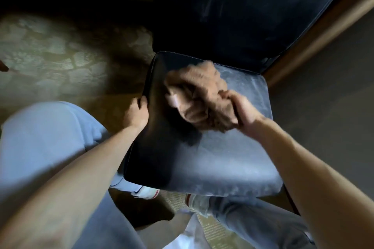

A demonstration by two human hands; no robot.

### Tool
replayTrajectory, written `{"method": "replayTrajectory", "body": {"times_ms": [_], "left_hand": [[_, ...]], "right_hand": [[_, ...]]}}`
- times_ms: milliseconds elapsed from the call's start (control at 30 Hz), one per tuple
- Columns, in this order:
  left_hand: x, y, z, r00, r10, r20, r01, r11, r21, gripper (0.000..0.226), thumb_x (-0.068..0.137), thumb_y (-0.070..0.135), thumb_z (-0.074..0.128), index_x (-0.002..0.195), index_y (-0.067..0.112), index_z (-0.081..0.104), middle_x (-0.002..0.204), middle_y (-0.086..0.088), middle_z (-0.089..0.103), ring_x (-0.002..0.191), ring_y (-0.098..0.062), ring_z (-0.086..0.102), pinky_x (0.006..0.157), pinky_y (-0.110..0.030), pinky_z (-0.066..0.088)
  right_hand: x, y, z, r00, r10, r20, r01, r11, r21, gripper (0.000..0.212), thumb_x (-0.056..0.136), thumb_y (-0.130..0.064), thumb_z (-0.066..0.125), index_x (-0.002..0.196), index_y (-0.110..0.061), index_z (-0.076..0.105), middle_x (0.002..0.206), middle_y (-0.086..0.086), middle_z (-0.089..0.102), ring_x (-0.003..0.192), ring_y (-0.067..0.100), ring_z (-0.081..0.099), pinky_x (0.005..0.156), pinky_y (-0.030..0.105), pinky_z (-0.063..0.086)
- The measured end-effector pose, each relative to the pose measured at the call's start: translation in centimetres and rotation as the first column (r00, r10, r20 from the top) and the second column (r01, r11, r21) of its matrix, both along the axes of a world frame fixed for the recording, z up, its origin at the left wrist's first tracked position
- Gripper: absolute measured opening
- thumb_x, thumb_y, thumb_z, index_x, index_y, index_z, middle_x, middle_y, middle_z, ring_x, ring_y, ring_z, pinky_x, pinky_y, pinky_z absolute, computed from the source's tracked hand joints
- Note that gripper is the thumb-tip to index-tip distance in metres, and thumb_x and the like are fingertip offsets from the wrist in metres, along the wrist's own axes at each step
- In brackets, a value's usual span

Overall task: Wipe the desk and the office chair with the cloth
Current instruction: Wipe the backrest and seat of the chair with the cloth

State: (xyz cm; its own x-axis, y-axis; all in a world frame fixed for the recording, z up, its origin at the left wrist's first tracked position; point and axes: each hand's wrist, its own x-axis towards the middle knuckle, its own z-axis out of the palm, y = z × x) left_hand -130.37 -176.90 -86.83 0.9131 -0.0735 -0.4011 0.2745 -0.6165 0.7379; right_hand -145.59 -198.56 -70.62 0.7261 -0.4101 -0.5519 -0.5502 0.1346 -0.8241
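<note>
With the chair seat (pixel 222 159) edge clasped by the left hand (pixel 137 112) and the cloth (pixel 199 95) gripped bunched by the right hand (pixel 243 110), lower-right dust may be left by the small contact patch.

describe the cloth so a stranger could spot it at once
Start at the dark chair seat in the middle of the view. Bunched on its upper middle is the cloth, gripped by the right hand. It is the only brown, fuzzy, crumpled thing on the smooth seat.
</note>
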Motion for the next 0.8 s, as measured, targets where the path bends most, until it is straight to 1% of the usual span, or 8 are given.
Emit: {"method": "replayTrajectory", "body": {"times_ms": [67, 133, 267, 400, 500, 600, 700, 800], "left_hand": [[-0.4, -0.3, 0.6, 0.999, 0.006, 0.032, -0.008, 0.998, 0.067, 0.056, 0.108, 0.051, 0.033, 0.152, 0.016, 0.044, 0.151, -0.016, 0.05, 0.138, -0.039, 0.046, 0.112, -0.043, 0.035], [-1.4, -0.9, 0.8, 0.996, 0.001, 0.09, -0.011, 0.993, 0.113, 0.056, 0.107, 0.05, 0.037, 0.15, 0.015, 0.045, 0.146, -0.018, 0.054, 0.134, -0.04, 0.049, 0.109, -0.045, 0.039], [-3.2, -2.1, 0.3, 0.987, -0.047, 0.153, 0.014, 0.978, 0.208, 0.068, 0.103, 0.058, 0.036, 0.153, 0.012, 0.033, 0.147, -0.02, 0.05, 0.133, -0.04, 0.049, 0.105, -0.049, 0.041], [-2.6, -2.3, -0.3, 0.98, -0.019, 0.2, -0.028, 0.972, 0.232, 0.064, 0.104, 0.055, 0.035, 0.152, 0.013, 0.036, 0.145, -0.018, 0.053, 0.129, -0.039, 0.053, 0.101, -0.049, 0.043], [-2.2, -2.4, -0.5, 0.97, -0.027, 0.241, -0.035, 0.968, 0.248, 0.062, 0.104, 0.056, 0.034, 0.152, 0.016, 0.036, 0.145, -0.016, 0.054, 0.128, -0.038, 0.055, 0.1, -0.05, 0.045], [-1.1, -2.5, -0.7, 0.963, -0.056, 0.263, -0.015, 0.965, 0.262, 0.061, 0.104, 0.059, 0.032, 0.152, 0.021, 0.036, 0.145, -0.012, 0.056, 0.127, -0.035, 0.058, 0.1, -0.049, 0.045], [0.2, -2.4, -0.8, 0.956, -0.081, 0.283, 0.007, 0.967, 0.253, 0.058, 0.104, 0.059, 0.033, 0.152, 0.026, 0.037, 0.146, -0.007, 0.056, 0.128, -0.033, 0.057, 0.102, -0.048, 0.043], [1.6, -2.4, -0.7, 0.944, -0.119, 0.307, 0.045, 0.971, 0.237, 0.056, 0.105, 0.058, 0.034, 0.152, 0.028, 0.038, 0.149, -0.003, 0.054, 0.131, -0.031, 0.055, 0.104, -0.047, 0.041]], "right_hand": [[1.9, -2.7, -0.8, 0.973, -0.21, -0.1, 0.15, 0.894, -0.422, 0.041, 0.094, -0.051, 0.059, 0.121, -0.022, 0.066, 0.115, 0.0, 0.07, 0.102, 0.018, 0.066, 0.082, 0.028, 0.048], [3.0, -3.6, -1.6, 0.916, -0.401, -0.002, 0.305, 0.701, -0.645, 0.053, 0.093, -0.053, 0.055, 0.134, -0.02, 0.055, 0.127, 0.005, 0.065, 0.118, 0.028, 0.06, 0.097, 0.036, 0.045], [5.2, -2.2, -4.3, 1.0, -0.015, 0.025, 0.029, 0.528, -0.849, 0.067, 0.089, -0.062, 0.052, 0.146, -0.029, 0.042, 0.148, 0.008, 0.052, 0.136, 0.031, 0.047, 0.112, 0.054, 0.039], [8.4, -2.6, -6.9, 0.907, 0.271, -0.322, -0.388, 0.242, -0.889, 0.085, 0.09, -0.079, 0.043, 0.161, -0.042, 0.014, 0.171, 0.008, 0.013, 0.157, 0.032, 0.009, 0.123, 0.062, 0.012], [10.7, -4.2, -9.1, 0.832, 0.256, -0.493, -0.539, 0.158, -0.827, 0.089, 0.088, -0.084, 0.039, 0.161, -0.045, 0.007, 0.171, 0.009, 0.004, 0.157, 0.034, 0.001, 0.119, 0.07, 0.01], [12.4, -6.1, -11.0, 0.82, 0.202, -0.536, -0.563, 0.117, -0.818, 0.08, 0.091, -0.078, 0.043, 0.159, -0.044, 0.019, 0.169, 0.009, 0.012, 0.154, 0.037, 0.009, 0.116, 0.069, 0.019], [13.8, -7.9, -11.4, 0.896, 0.133, -0.423, -0.436, 0.093, -0.895, 0.059, 0.092, -0.057, 0.055, 0.144, -0.031, 0.047, 0.152, 0.013, 0.039, 0.135, 0.042, 0.035, 0.101, 0.06, 0.035], [15.6, -10.4, -10.4, 0.97, 0.143, -0.195, -0.19, -0.048, -0.981, 0.044, 0.086, -0.04, 0.058, 0.125, -0.019, 0.06, 0.124, 0.014, 0.058, 0.113, 0.042, 0.049, 0.086, 0.052, 0.041]]}}
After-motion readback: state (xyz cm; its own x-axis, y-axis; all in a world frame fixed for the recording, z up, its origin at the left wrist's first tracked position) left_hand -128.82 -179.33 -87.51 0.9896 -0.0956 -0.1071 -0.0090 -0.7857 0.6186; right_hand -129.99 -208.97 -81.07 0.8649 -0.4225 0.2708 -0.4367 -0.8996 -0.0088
